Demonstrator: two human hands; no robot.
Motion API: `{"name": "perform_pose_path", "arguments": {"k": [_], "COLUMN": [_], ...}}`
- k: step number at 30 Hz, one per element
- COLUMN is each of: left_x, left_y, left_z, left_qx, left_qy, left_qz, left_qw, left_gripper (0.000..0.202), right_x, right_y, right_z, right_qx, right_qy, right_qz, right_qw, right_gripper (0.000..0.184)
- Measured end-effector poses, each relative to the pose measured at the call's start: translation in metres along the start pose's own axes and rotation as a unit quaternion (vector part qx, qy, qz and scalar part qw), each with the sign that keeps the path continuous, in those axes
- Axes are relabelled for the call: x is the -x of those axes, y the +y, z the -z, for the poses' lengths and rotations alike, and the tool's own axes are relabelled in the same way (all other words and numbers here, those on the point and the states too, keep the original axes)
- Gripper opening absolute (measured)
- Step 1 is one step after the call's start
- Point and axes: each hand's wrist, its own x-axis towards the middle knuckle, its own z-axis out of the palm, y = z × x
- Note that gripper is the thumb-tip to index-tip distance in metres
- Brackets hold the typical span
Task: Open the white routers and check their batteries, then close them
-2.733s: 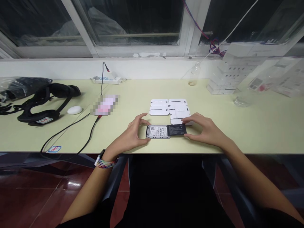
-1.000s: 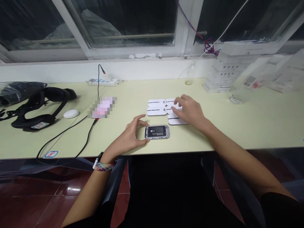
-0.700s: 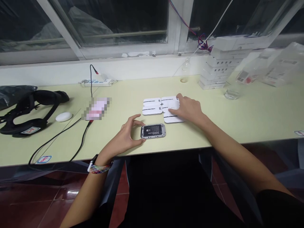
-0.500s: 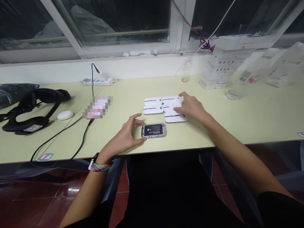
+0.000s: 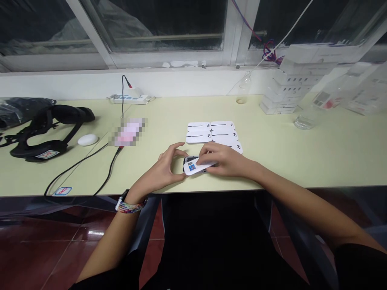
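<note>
My left hand (image 5: 165, 167) curves around the left end of a small grey device with an exposed black battery (image 5: 188, 159), thumb at its near corner and a finger at its far corner. My right hand (image 5: 222, 160) is closed on a thin white cover (image 5: 193, 166) bearing a small blue sticker and a dark code. That cover is tilted over the device and hides most of it. Just beyond the hands lie several white rounded devices (image 5: 198, 137) in two columns, marked with a black line and a W; my right hand partly hides the nearest one.
A pixelated phone (image 5: 130, 132) with a cable lies to the left, beside a white oval case (image 5: 87, 139) and a black headset (image 5: 36, 151). A power strip (image 5: 131, 99) sits by the wall. White boxes (image 5: 290, 90) are stacked at back right, near a clear bottle (image 5: 305, 121).
My right hand has moved from the white devices toward me and left, bringing the white cover over the battery device. My left hand stays at the device. The view has shifted slightly.
</note>
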Motion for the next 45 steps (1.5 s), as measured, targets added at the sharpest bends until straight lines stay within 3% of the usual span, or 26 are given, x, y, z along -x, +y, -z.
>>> {"name": "perform_pose_path", "arguments": {"k": [3,13,27,33,40,45], "left_x": [0.000,0.001,0.001,-0.001,-0.002,-0.002], "left_y": [-0.001,0.001,0.003,0.001,0.000,0.015], "left_z": [0.000,0.001,0.002,0.002,-0.002,0.002], "left_qx": [-0.011,-0.041,-0.054,-0.070,-0.085,-0.178], "left_qy": [-0.002,0.002,-0.005,-0.011,0.025,0.025], "left_qz": [-0.003,0.001,-0.011,-0.053,-0.112,-0.134], "left_qw": [1.000,0.999,0.998,0.996,0.990,0.975], "left_gripper": [0.094,0.084,0.073,0.045,0.041,0.037], "right_x": [0.002,0.005,0.005,0.005,0.007,0.009], "right_y": [-0.001,-0.005,-0.008,-0.006,-0.013,-0.015], "right_z": [-0.004,-0.004,-0.003,-0.008,-0.008,-0.014], "right_qx": [0.032,0.119,0.113,0.180,0.229,0.264], "right_qy": [-0.044,-0.063,-0.072,-0.068,-0.086,-0.082], "right_qz": [0.012,-0.022,-0.042,0.008,0.028,0.036], "right_qw": [0.998,0.991,0.990,0.981,0.969,0.960], "right_gripper": [0.024,0.037,0.038,0.041,0.040,0.038]}}
